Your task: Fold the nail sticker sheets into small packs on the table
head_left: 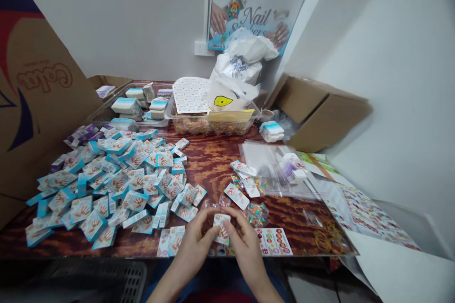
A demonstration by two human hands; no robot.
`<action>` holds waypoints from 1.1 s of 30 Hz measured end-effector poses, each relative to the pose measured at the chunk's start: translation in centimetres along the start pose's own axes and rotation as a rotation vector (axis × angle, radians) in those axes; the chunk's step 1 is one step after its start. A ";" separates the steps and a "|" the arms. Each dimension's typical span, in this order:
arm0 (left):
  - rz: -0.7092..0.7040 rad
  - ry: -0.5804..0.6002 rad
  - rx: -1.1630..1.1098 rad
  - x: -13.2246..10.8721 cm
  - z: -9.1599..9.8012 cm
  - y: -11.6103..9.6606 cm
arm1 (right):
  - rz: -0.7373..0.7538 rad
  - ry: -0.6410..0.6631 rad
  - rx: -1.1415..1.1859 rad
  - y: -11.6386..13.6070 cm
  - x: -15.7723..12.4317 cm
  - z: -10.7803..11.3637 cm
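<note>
At the front edge of the table, a small white and light-blue printed box (222,227) is held between both hands. My left hand (199,234) curls around its left side, with the thumb on its face. On the right side, my right hand (243,236) grips it in the same way. Behind the hands are small clear bags of coloured pieces (256,214) and several flat printed cartons (237,196). A sticker sheet (275,241) lies beside my right hand. Flat printed cards (171,240) lie to the left of my left hand.
A large heap of small boxes (121,180) covers the table's left side, beside a tall cardboard carton (39,80). Plastic trays (170,112) and white bags (236,73) stand at the back. Rubber bands (327,236) and printed sheets (366,208) lie right.
</note>
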State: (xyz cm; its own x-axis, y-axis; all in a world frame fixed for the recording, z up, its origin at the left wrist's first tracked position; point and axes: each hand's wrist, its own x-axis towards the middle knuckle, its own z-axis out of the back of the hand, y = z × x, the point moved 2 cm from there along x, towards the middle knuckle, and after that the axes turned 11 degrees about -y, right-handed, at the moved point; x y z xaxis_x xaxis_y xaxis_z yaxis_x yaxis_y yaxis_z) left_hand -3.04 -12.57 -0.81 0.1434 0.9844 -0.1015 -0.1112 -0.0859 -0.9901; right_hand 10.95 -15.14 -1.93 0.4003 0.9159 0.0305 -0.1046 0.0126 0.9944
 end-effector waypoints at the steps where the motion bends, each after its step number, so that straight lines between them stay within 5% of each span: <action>1: -0.008 0.002 0.022 0.1 0.1 -0.2 | -0.018 -0.021 0.010 -0.1 -0.1 -0.2; 11: -0.035 -0.139 0.187 -0.5 1.3 0.4 | -0.015 -0.061 0.003 -1.1 0.0 0.3; 25: -0.081 -0.320 0.275 -0.2 4.1 0.7 | 0.209 -0.071 -0.159 -1.7 -0.3 1.1; 33: -0.244 -0.548 0.495 0.6 10.2 -0.5 | 0.352 -0.173 -0.272 -2.6 0.1 3.5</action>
State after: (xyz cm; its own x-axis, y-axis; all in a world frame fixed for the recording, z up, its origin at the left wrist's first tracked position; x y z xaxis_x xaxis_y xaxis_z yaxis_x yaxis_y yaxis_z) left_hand -12.95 -10.36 0.61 -0.2718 0.9132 0.3038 -0.5836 0.0946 -0.8065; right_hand 14.48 -16.54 -4.20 0.4406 0.8034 0.4005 -0.4868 -0.1610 0.8586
